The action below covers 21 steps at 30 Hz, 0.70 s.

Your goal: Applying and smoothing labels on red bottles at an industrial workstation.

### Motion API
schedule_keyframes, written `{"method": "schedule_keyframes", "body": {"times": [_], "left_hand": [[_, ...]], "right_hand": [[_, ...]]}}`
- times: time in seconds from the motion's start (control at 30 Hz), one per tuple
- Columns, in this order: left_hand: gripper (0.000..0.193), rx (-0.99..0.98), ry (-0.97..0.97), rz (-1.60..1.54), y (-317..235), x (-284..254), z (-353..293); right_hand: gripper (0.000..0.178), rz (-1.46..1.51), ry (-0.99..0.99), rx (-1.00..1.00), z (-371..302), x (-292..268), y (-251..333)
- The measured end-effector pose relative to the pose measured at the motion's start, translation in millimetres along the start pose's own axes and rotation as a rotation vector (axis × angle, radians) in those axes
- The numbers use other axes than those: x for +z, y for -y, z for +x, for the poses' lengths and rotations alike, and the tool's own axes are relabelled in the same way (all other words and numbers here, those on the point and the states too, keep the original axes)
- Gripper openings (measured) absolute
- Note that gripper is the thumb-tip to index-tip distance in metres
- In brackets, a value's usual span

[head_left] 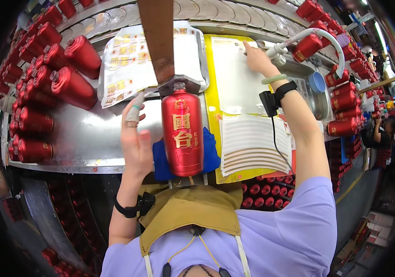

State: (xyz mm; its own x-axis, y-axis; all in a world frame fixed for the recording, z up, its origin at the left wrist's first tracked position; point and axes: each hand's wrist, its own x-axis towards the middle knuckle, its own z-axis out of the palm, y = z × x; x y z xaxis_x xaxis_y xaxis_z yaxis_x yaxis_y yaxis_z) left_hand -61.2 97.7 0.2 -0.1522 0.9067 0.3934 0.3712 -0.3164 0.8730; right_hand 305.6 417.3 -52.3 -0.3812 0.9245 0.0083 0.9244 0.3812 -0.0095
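Observation:
A red bottle (182,138) with raised gold lettering lies in front of me, its neck against a dark metal holder (192,85). Blue cloth (211,152) shows under its lower part. My left hand (136,138) is just left of the bottle, fingers stretched up and apart, one finger wrapped in white. Its fingertips come close to a sheet of gold labels (126,60). My right hand (256,60) reaches over a pale sheet (237,87) on a yellow mat, index finger extended near its top edge. Some of its other fingers are hidden.
Several red bottles (75,87) stand crowded at the left. A brown post (156,32) rises above the holder. A white curved pipe (315,31) arches over a metal basin with a blue cup (316,82) at the right. Brown curved strips (255,157) lie on the mat.

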Motion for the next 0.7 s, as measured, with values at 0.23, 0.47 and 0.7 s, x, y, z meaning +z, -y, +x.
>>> {"method": "schedule_keyframes", "body": {"times": [0.23, 0.47, 0.7], "left_hand": [[0.081, -0.011, -0.125, 0.094, 5, -20, -11], [0.080, 0.025, -0.118, 0.055, -11, -14, -9], [0.077, 0.009, -0.155, 0.011, -17, -27, -25]], "right_hand": [[0.055, -0.057, 0.351, 0.036, -92, -67, 95], [0.069, 0.184, 0.253, 0.493, -95, -63, 22], [0.046, 0.622, 0.383, 0.591, -115, -38, -50]]}}
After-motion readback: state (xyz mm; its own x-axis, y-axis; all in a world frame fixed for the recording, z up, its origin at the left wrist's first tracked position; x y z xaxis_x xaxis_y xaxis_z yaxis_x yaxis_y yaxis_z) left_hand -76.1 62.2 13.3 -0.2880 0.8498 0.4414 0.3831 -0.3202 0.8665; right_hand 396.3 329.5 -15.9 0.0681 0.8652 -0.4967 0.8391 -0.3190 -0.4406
